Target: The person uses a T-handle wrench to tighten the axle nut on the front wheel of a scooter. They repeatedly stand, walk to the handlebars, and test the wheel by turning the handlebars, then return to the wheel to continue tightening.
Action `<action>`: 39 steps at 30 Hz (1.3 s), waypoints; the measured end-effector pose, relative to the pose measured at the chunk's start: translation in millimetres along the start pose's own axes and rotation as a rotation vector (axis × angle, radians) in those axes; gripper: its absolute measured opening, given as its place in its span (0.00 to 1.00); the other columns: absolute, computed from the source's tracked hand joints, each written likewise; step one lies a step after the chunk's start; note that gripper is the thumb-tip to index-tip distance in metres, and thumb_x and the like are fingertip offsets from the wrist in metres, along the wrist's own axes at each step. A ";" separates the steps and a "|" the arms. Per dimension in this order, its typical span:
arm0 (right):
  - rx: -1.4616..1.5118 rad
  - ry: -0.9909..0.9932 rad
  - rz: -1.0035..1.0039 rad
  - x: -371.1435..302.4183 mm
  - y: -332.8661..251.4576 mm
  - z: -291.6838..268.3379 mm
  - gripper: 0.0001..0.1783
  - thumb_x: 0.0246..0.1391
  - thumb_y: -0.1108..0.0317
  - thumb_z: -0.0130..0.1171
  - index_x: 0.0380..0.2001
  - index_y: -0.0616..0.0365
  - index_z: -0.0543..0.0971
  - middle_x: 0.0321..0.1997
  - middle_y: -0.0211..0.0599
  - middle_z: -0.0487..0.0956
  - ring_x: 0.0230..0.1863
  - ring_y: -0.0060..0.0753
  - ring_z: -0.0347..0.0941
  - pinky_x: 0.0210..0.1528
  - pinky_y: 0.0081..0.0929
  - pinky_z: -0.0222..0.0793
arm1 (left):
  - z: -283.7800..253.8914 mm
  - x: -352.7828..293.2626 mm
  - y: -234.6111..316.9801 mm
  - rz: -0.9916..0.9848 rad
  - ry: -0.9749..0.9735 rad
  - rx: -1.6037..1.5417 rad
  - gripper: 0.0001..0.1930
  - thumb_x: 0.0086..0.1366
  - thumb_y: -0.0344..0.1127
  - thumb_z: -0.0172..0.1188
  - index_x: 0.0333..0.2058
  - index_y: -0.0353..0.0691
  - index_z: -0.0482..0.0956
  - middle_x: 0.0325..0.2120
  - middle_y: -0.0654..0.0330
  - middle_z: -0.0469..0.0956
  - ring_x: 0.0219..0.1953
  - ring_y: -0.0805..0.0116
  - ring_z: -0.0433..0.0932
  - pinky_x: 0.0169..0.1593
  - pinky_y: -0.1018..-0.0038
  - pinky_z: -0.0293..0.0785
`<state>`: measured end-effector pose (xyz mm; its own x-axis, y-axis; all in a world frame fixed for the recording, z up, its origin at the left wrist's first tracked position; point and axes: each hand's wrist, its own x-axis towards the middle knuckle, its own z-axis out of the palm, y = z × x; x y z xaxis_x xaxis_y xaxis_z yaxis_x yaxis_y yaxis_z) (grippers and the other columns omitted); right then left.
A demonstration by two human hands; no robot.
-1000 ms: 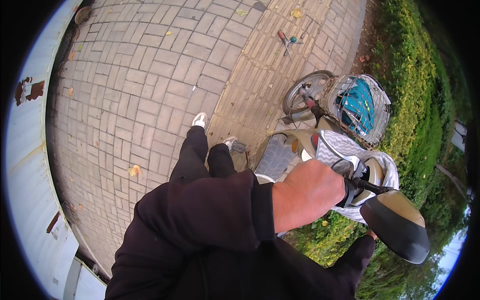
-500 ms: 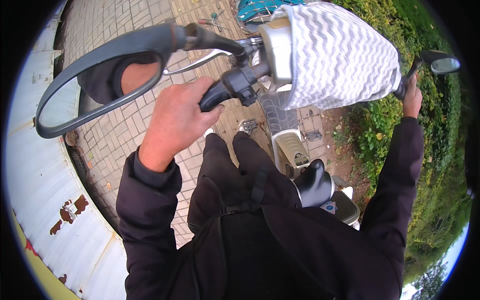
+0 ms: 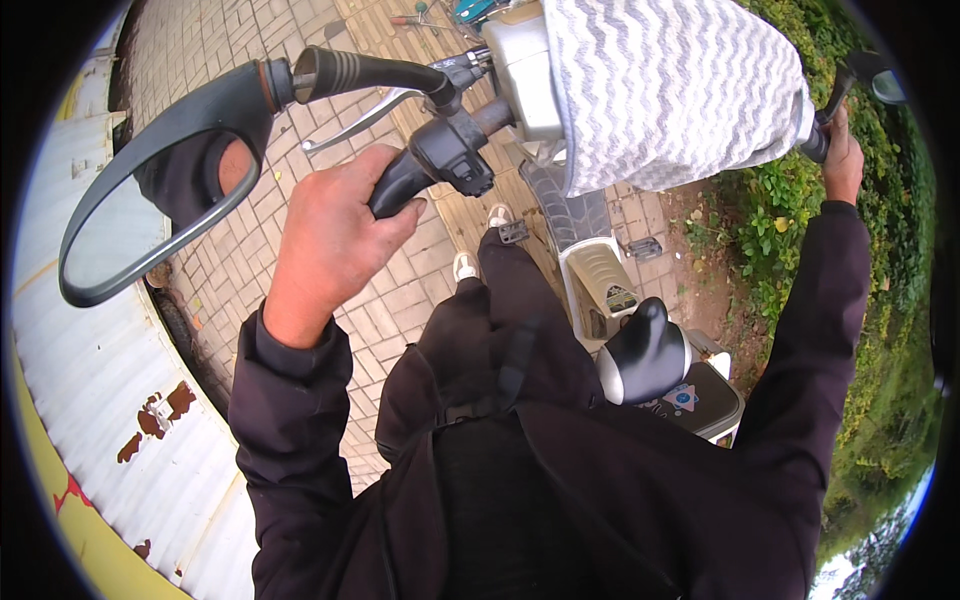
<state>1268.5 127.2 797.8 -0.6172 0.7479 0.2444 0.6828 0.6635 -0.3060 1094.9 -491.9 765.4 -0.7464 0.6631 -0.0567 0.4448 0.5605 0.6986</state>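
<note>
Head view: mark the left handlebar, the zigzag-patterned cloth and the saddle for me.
Left handlebar (image 3: pixel 412 176): head view, on its black rubber sleeve.
Zigzag-patterned cloth (image 3: pixel 680 95): head view, mid-drape.
Saddle (image 3: pixel 645 350): head view, on its black top.

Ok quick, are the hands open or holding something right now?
Left hand: closed, holding the left handlebar grip.
Right hand: closed, holding the right handlebar grip.
</note>
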 end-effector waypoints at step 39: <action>-0.102 0.039 -0.350 -315.7 69.6 -118.4 0.34 0.74 0.44 0.38 0.35 0.56 0.87 0.31 0.47 0.85 0.35 0.55 0.80 0.40 0.42 0.72 | 50.3 -324.1 72.7 -0.150 0.093 0.319 0.13 0.52 0.31 0.72 0.34 0.38 0.79 0.21 0.49 0.78 0.25 0.45 0.79 0.29 0.60 0.72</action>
<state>1557.2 -60.1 808.4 -0.8063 0.4741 0.3537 0.4695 0.8767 -0.1049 1394.0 -641.1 798.6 -0.8502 0.5222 -0.0664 0.4482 0.7843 0.4289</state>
